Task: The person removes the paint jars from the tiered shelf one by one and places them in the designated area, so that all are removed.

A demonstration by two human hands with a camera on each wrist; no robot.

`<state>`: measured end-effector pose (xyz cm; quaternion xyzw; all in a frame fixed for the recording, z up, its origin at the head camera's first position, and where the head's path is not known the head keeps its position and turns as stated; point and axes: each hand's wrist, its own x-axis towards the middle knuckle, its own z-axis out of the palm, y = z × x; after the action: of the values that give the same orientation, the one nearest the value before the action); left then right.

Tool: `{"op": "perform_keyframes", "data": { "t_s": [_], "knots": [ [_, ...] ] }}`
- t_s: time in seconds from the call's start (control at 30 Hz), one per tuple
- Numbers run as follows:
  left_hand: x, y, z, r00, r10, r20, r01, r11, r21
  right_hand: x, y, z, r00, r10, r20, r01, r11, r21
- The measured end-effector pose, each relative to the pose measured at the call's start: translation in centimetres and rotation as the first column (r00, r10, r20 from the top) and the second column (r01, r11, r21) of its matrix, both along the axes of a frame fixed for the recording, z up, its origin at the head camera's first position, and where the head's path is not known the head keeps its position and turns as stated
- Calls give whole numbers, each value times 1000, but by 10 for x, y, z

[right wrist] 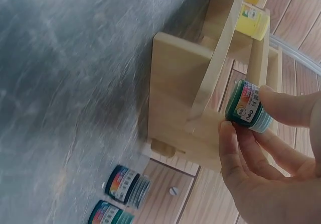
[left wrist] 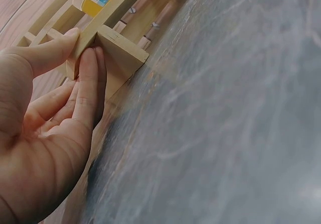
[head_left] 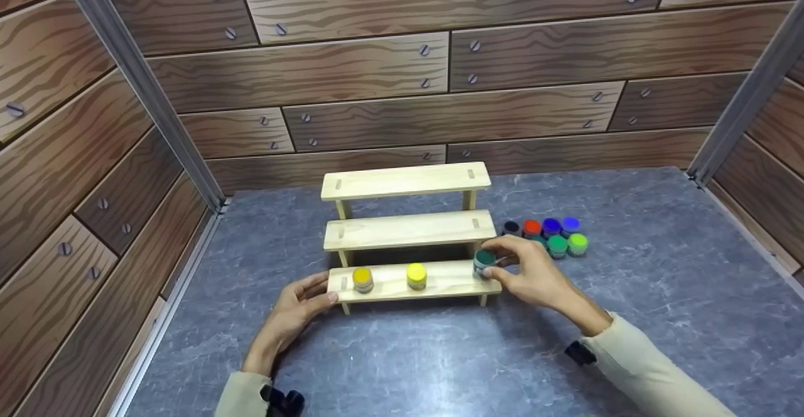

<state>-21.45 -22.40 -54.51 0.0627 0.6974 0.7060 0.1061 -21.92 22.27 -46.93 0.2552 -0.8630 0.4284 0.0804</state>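
Note:
A three-tier wooden step shelf (head_left: 402,232) stands on the grey table. My left hand (head_left: 296,310) grips the left end of its lowest step, thumb on top and fingers underneath, as the left wrist view shows. My right hand (head_left: 531,272) pinches a dark green paint jar (right wrist: 247,106) between thumb and fingers at the right end of that step. Whether the jar's base touches the wood, I cannot tell. On the same step, an orange-yellow paint jar (head_left: 362,280) sits towards the left and a bright yellow paint jar (head_left: 416,276) near the middle, both upright.
Right of the shelf, several paint jars stand grouped in two rows, among them a red jar (head_left: 531,227), a black jar (head_left: 511,228) and a light green jar (head_left: 578,243); my right hand partly covers the group. Wood-print walls (head_left: 377,68) enclose the table's back and sides.

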Motion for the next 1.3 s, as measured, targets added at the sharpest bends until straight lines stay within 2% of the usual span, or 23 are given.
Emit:
{"op": "perform_keyframes", "data": {
  "t_s": [0.43,0.67,0.87,1.07,1.3],
  "knots": [
    [2,1,2,1000,3,-17,-3,1000,-8,-1,22,2,996,-87,25,87,996,16],
    [1,1,1,1000,7,-5,-7,1000,-16,-4,34,1,991,-134,23,133,990,35],
    [0,0,1,1000,-4,-5,4,1000,-20,-8,45,-2,985,-175,15,174,983,53],
    [-1,0,0,1000,-4,-8,4,1000,-12,-11,53,-7,976,-211,52,206,974,95],
    [0,0,1,1000,7,-5,-7,1000,-16,-15,60,-15,976,-211,60,204,974,99]
  ]
}}
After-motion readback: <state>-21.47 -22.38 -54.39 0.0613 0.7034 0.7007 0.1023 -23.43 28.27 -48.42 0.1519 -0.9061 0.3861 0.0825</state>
